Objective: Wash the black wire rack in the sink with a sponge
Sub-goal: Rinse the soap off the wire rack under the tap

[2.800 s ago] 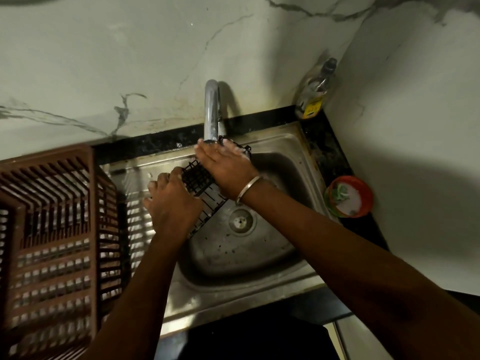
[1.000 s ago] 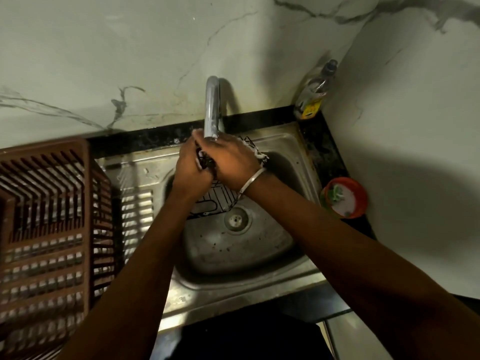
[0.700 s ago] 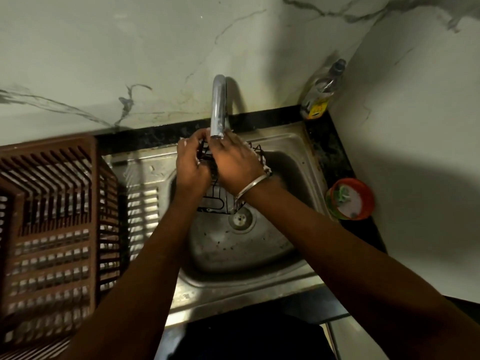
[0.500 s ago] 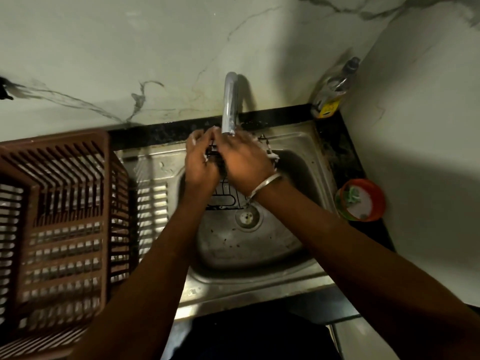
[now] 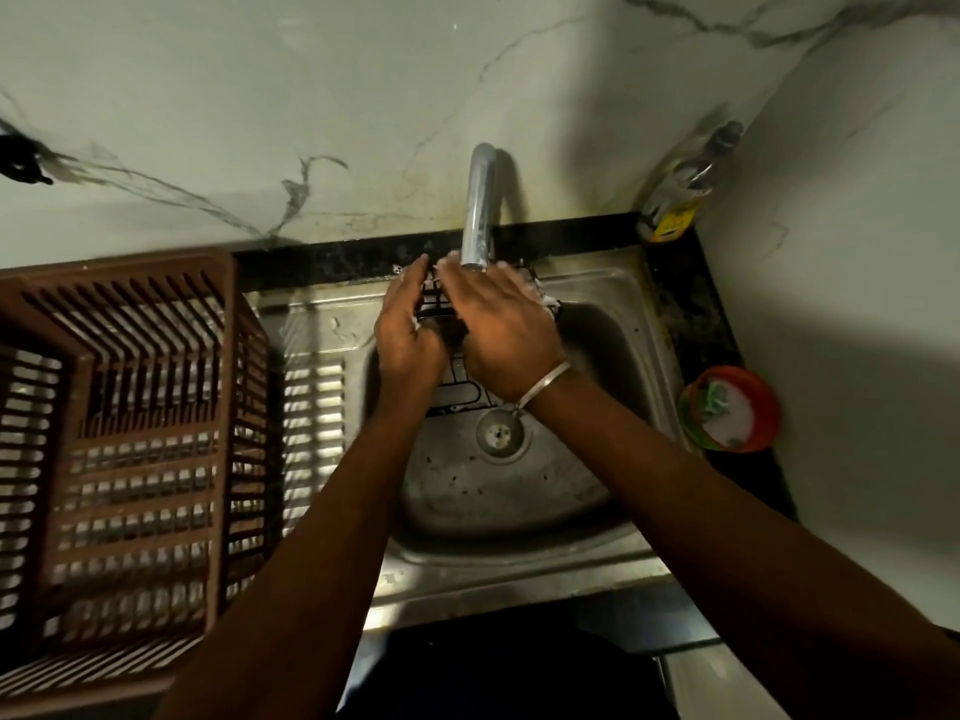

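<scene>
The black wire rack (image 5: 435, 298) stands tilted in the steel sink (image 5: 519, 491), right under the tap (image 5: 479, 210). Its lower wires (image 5: 460, 392) show between my wrists. My left hand (image 5: 408, 330) grips the rack's left edge, fingers pointing toward the wall. My right hand (image 5: 501, 330) lies flat over the rack's face with straight, foamy fingers, and a metal bangle sits on that wrist. White foam clings to the rack's right edge (image 5: 545, 301). No sponge shows under either hand.
A brown slotted plastic basket (image 5: 130, 407) fills the drainboard on the left. An orange soap tub (image 5: 730, 410) with a green scrubber in it sits on the dark counter to the right. A dish-soap bottle (image 5: 680, 194) stands in the back corner. The drain (image 5: 500, 433) is uncovered.
The rack has been turned from lying slantwise to standing under the tap. My left hand has moved up from the rack's lower corner to its left edge. My right hand stays flat on it.
</scene>
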